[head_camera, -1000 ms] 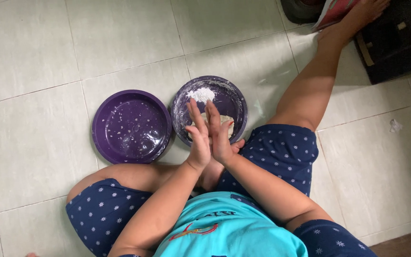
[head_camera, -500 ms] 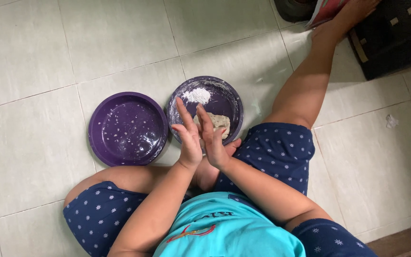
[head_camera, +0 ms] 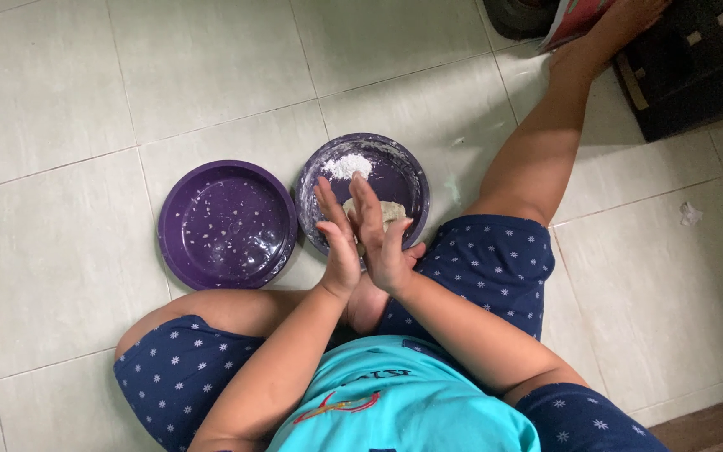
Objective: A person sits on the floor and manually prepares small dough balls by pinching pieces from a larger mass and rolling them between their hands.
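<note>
Underneath everything lay the pale square-tiled floor, with the person seated on it in dark blue star-dotted shorts and a turquoise shirt, one leg stretched toward the far right. In the far right corner stood a dark boxy object, too cropped to identify. Near the middle sat two round purple plastic dishes, close side by side. The left purple dish held only scattered white specks. The right purple dish was dusted white around its wall, with a small heap of white flour at its far side and a pale lump of dough resting near its middle.

Judging by the layout, the dough had already been mixed and gathered into a lump, and the floured dish suggested shaping was under way; no flattened or finished piece showed anywhere, so most of the shaping seemed left to do.

Both hands hovered just above the near edge of the right dish. The left hand and the right hand were pressed palm to palm, fingers straight and pointing away from the body. Each grip was flat and released, not clenched; whether a bit of dough sat between the palms could not be told. The visible lump lay in the dish just beyond the fingertips.
</note>
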